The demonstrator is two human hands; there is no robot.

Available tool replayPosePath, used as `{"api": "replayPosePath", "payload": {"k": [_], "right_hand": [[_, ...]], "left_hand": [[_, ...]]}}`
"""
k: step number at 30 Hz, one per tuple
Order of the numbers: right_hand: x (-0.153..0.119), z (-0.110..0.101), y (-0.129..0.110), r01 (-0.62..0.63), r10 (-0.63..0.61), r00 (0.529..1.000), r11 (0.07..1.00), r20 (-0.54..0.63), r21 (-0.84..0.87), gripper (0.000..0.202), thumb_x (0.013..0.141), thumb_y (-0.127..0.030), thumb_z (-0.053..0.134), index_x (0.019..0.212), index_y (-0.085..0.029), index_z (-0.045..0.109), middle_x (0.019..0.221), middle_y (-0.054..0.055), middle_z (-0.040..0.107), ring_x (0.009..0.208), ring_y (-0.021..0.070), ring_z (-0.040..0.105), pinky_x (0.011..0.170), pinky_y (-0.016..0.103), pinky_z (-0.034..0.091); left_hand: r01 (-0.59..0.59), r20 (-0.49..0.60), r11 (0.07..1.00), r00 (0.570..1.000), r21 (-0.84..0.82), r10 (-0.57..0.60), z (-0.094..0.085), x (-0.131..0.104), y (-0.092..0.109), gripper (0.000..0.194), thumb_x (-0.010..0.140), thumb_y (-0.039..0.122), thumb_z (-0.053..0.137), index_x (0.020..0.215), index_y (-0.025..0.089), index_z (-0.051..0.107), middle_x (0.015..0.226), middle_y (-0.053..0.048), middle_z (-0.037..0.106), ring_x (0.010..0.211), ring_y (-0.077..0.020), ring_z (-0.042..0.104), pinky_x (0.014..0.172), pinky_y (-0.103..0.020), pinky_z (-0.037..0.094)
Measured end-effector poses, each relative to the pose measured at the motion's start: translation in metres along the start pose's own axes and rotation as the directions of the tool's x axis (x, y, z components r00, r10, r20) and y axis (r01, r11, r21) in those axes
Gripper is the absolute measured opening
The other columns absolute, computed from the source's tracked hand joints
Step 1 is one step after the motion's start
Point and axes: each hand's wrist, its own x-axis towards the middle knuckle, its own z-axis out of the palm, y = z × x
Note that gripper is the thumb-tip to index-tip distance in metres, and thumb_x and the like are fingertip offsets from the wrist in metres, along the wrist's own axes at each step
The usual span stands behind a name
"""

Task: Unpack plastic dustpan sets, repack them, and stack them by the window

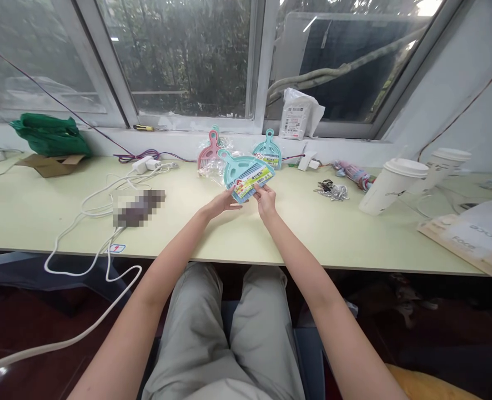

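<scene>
A teal dustpan-and-brush set (246, 173) in clear wrap, with a yellow and green label, is held up over the pale table (312, 233). My left hand (222, 204) grips its lower left edge, fingers partly beneath it. At the lower right edge, my right hand (265, 198) pinches it between thumb and fingers. Behind it, a pink set (210, 153) leans near the wall on the left, and another teal set (268, 150) on the right.
On the left lie white cables (83, 208), a cardboard box (52, 165) and a green bag (52, 135). To the right are keys (332, 190), a white cup (391, 186), a second cup (446, 166) and a paper bag (475, 233).
</scene>
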Motion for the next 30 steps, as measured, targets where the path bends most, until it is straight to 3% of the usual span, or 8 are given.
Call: {"api": "replayPosePath", "payload": {"k": [3, 6, 8, 10, 15, 17, 23, 30], "right_hand": [[0.001, 0.000, -0.001, 0.004, -0.004, 1.000, 1.000, 0.000, 0.024, 0.017, 0.072, -0.012, 0.067, 0.089, -0.013, 0.066, 0.095, 0.006, 0.073, 0.089, 0.0158, 0.069, 0.087, 0.029, 0.057], [0.000, 0.000, -0.001, 0.002, -0.003, 1.000, 1.000, 0.022, 0.010, 0.018, 0.072, -0.013, 0.068, 0.089, -0.013, 0.066, 0.094, 0.006, 0.073, 0.090, 0.0164, 0.069, 0.087, 0.030, 0.057], [-0.001, 0.000, -0.001, 0.000, 0.001, 0.999, 1.000, 0.047, -0.005, 0.018, 0.071, -0.015, 0.070, 0.089, -0.014, 0.066, 0.092, 0.006, 0.073, 0.091, 0.0170, 0.069, 0.087, 0.031, 0.057], [-0.002, 0.001, -0.001, 0.001, 0.000, 0.997, 1.000, 0.073, -0.021, 0.021, 0.069, -0.016, 0.072, 0.089, -0.014, 0.066, 0.091, 0.006, 0.073, 0.090, 0.0178, 0.069, 0.087, 0.033, 0.057], [0.000, 0.003, -0.003, 0.047, -0.045, 0.997, 0.999, 0.069, -0.022, 0.025, 0.066, -0.018, 0.075, 0.089, -0.014, 0.067, 0.090, 0.006, 0.074, 0.090, 0.0194, 0.069, 0.085, 0.035, 0.057], [0.001, 0.004, -0.003, 0.065, -0.063, 0.996, 0.998, 0.056, -0.023, 0.026, 0.065, -0.020, 0.076, 0.089, -0.014, 0.066, 0.091, 0.006, 0.074, 0.091, 0.0198, 0.069, 0.086, 0.036, 0.057], [-0.002, 0.007, -0.001, 0.083, -0.080, 0.995, 0.995, 0.062, -0.052, 0.024, 0.066, -0.021, 0.075, 0.087, -0.014, 0.064, 0.087, 0.006, 0.074, 0.089, 0.0192, 0.069, 0.085, 0.036, 0.057], [0.001, 0.003, -0.004, 0.034, -0.031, 0.999, 0.997, 0.044, -0.072, 0.024, 0.067, -0.019, 0.073, 0.088, -0.016, 0.063, 0.088, 0.003, 0.073, 0.083, 0.0156, 0.069, 0.082, 0.031, 0.057]], "left_hand": [[0.007, 0.047, 1.000, 0.999, 0.004, -0.007, 0.003, 0.001, 0.000, 0.064, 0.086, 0.067, 0.039, 0.133, 0.026, 0.052, 0.137, -0.010, 0.054, 0.124, -0.0293, 0.053, 0.101, -0.047, 0.043], [-0.145, -0.127, 0.989, 0.982, -0.043, 0.138, -0.001, 0.008, -0.001, 0.064, 0.087, 0.068, 0.035, 0.131, 0.025, 0.052, 0.137, -0.008, 0.055, 0.127, -0.0273, 0.049, 0.103, -0.045, 0.041], [-0.244, -0.256, 0.968, 0.941, -0.063, 0.220, -0.006, 0.011, -0.002, 0.059, 0.088, 0.064, 0.042, 0.130, 0.024, 0.051, 0.134, -0.007, 0.057, 0.125, -0.0259, 0.051, 0.102, -0.043, 0.043], [-0.273, -0.315, 0.959, 0.919, -0.073, 0.237, -0.008, 0.011, -0.003, 0.054, 0.086, 0.057, 0.053, 0.128, 0.024, 0.051, 0.130, -0.006, 0.060, 0.121, -0.0251, 0.055, 0.100, -0.041, 0.045], [-0.135, -0.152, 0.988, 0.981, -0.081, 0.121, -0.003, 0.007, -0.006, 0.054, 0.080, 0.054, 0.063, 0.122, 0.019, 0.056, 0.120, -0.010, 0.065, 0.112, -0.0264, 0.061, 0.093, -0.039, 0.050], [-0.140, -0.113, 0.986, 0.985, -0.088, 0.130, 0.001, 0.007, -0.006, 0.056, 0.079, 0.056, 0.063, 0.121, 0.019, 0.057, 0.120, -0.011, 0.065, 0.112, -0.0272, 0.061, 0.091, -0.039, 0.051], [-0.365, -0.201, 0.931, 0.912, -0.006, 0.357, 0.012, 0.010, -0.006, 0.065, 0.070, 0.039, 0.077, 0.127, 0.023, 0.052, 0.126, -0.009, 0.061, 0.116, -0.0278, 0.058, 0.096, -0.041, 0.047], [-0.328, -0.256, 0.939, 0.904, 0.102, 0.343, 0.018, 0.008, -0.010, 0.070, 0.066, 0.035, 0.079, 0.126, 0.022, 0.048, 0.125, -0.010, 0.060, 0.114, -0.0281, 0.058, 0.091, -0.042, 0.049]]}}
